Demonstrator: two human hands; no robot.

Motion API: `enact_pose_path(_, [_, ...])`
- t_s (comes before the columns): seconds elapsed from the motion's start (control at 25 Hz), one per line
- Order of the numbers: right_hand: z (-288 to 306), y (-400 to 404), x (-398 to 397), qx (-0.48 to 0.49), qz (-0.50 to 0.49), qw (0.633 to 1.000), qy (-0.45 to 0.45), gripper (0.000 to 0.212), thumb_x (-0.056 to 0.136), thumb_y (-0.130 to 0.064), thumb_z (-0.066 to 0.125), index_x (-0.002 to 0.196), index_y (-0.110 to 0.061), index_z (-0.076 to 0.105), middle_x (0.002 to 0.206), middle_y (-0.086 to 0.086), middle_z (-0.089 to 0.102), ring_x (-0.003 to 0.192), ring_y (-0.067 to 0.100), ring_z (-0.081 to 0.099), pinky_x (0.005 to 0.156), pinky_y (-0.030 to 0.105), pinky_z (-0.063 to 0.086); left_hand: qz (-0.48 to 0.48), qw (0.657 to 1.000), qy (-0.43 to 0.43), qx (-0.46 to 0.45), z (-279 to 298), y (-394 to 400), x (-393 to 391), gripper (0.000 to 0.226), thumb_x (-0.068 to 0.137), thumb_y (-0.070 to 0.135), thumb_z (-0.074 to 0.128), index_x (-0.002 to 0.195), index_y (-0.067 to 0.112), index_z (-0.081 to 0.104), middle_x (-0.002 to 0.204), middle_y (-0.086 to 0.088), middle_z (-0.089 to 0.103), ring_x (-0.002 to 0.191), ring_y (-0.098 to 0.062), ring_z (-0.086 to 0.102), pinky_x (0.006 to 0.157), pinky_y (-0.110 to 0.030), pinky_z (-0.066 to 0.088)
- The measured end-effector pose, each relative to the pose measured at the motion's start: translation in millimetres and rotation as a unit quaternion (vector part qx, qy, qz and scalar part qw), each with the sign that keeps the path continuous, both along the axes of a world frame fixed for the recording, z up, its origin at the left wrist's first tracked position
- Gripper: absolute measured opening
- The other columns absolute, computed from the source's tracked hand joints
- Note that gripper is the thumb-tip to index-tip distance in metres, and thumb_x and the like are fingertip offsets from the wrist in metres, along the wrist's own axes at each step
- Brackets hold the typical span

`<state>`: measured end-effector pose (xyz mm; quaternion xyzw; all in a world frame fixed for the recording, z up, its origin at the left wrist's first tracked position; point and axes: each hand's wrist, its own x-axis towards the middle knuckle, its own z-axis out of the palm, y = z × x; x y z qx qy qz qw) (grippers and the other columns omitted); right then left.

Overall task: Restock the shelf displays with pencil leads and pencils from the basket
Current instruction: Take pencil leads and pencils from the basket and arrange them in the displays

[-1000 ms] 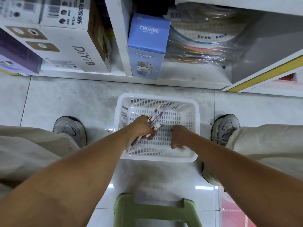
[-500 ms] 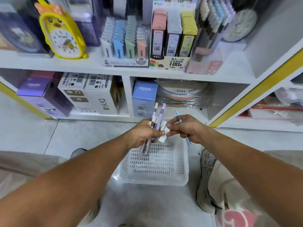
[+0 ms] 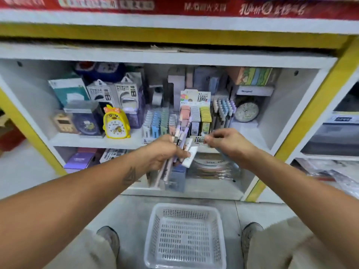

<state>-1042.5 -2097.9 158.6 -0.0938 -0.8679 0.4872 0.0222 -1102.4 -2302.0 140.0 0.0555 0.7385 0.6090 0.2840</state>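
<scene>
While the basket (image 3: 185, 235) is sitting bare on the near floor, we are gripping pencils (image 3: 179, 139) and lead boxes (image 3: 190, 156) in our left hand (image 3: 165, 152); our right hand (image 3: 226, 141) is pinching a blue pencil (image 3: 226, 155).

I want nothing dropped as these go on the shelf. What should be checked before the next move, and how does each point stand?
1. Left hand grips the pencils and white lead case: ok.
2. Right hand has a firm pinch on its blue pencil: cannot tell, blurred.
3. Pencil display in view on the shelf: ok.
4. Room left in that display: cannot tell.
5. Basket emptied: ok, nothing shows in it.
</scene>
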Motion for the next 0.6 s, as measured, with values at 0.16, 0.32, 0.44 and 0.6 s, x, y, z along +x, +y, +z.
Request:
enact_pose_path(0.16, [54.2, 26.1, -14.4, 0.105, -0.038, 0.981, 0.160, 0.008, 0.090, -0.023, 0.073, 0.084, -0.018, 0.073, 0.072, -0.006, 0.069, 0.061, -0.005, 0.060, 0.059, 0.012, 0.045, 0.028, 0.999, -0.007, 0.035, 39.1, 2.7, -13.6, 0.040, 0.072, -0.011, 0.077, 0.107, -0.002, 0.059, 0.062, -0.012, 0.065, 0.048, -0.020, 0.060, 0.046, -0.029, 0.051])
enact_pose_path(0.32, [69.9, 58.1, -31.9, 0.220, -0.081, 0.947, 0.219, 0.015, 0.093, -0.015, 0.066, 0.105, -0.020, 0.058, 0.077, -0.003, 0.066, 0.072, 0.018, 0.067, 0.064, 0.030, 0.050, 0.012, 0.998, -0.021, 0.059, 52.1, 25.3, -21.4, 0.033, 0.075, -0.009, 0.075, 0.103, -0.001, 0.061, 0.059, -0.010, 0.064, 0.047, -0.019, 0.058, 0.050, -0.029, 0.052])
enact_pose_path(0.44, [55.4, 69.4, -40.4, 0.244, -0.061, 0.939, 0.234, 0.025, 0.093, -0.013, 0.063, 0.109, -0.027, 0.051, 0.083, 0.002, 0.068, 0.079, 0.023, 0.068, 0.072, 0.041, 0.057, 0.017, 0.998, -0.014, 0.064, 43.4, 44.4, -29.2, 0.047, 0.074, -0.008, 0.077, 0.116, -0.005, 0.057, 0.065, -0.010, 0.064, 0.050, -0.019, 0.059, 0.053, -0.031, 0.051])
enact_pose_path(0.6, [25.1, 75.3, -51.2, 0.242, -0.021, 0.950, 0.195, 0.023, 0.097, -0.014, 0.059, 0.103, -0.030, 0.044, 0.087, 0.008, 0.067, 0.081, 0.029, 0.069, 0.074, 0.052, 0.059, 0.031, 0.997, -0.025, 0.070, 28.9, 56.4, -39.8, 0.056, 0.072, -0.006, 0.080, 0.122, -0.005, 0.055, 0.073, -0.011, 0.064, 0.059, -0.021, 0.060, 0.058, -0.033, 0.052])
